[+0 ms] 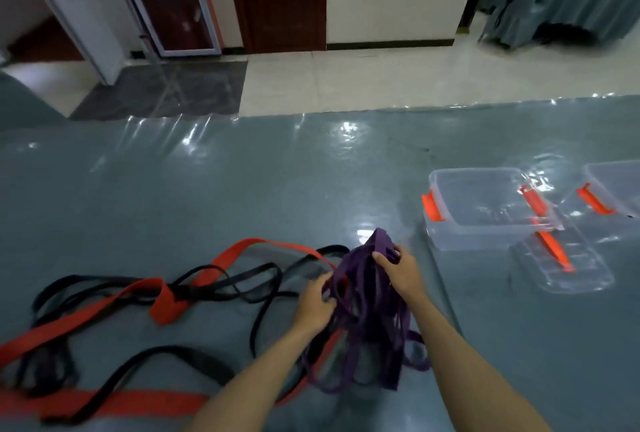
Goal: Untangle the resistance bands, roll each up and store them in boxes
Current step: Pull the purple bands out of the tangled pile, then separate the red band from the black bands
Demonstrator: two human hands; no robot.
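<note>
While the purple band (pixel 367 296) hangs bunched between both hands, the step in hand looks like freeing it from the pile. The right hand (pixel 398 269) grips its upper loops, fingers curled round them; the left hand (pixel 315 303) pinches strands lower down on the left side. Its tail rests on the desk (pixel 242 182), near the middle, beside the red band (pixel 104 314) and black band (pixel 194 279), which sprawl tangled to the left. Doing this well probably means lifting slowly, shaking loops apart, and checking nothing red or black is snagged before rolling. An open clear box (pixel 485 206) waits to the right, a second box (pixel 616 189) farther right.
</note>
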